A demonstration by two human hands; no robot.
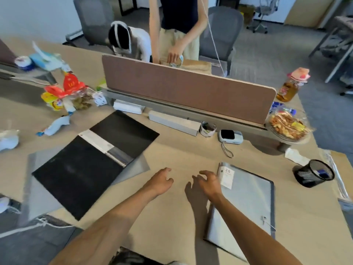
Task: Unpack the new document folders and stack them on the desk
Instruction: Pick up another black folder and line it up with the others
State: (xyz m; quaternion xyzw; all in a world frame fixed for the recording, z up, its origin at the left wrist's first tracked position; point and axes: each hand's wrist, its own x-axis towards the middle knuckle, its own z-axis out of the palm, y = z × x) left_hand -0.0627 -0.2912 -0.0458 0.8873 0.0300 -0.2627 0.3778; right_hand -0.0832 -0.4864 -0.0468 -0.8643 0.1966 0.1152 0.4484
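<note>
Looks like the person is sitting about midway through this one. A black folder is lying on the tabletop to the left, on top of what seems to be clear wrapping, and a grey folder is lying well apart on the right, so nothing is getting stacked yet. The left hand is hovering loose and empty, while the right hand is spreading open at the grey folder's top corner, not gripping anything.

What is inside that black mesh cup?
The black mesh cup, tipped on its side, holds something blue and white near its mouth. What it is, or anything deeper inside, is hidden by the mesh.
</note>
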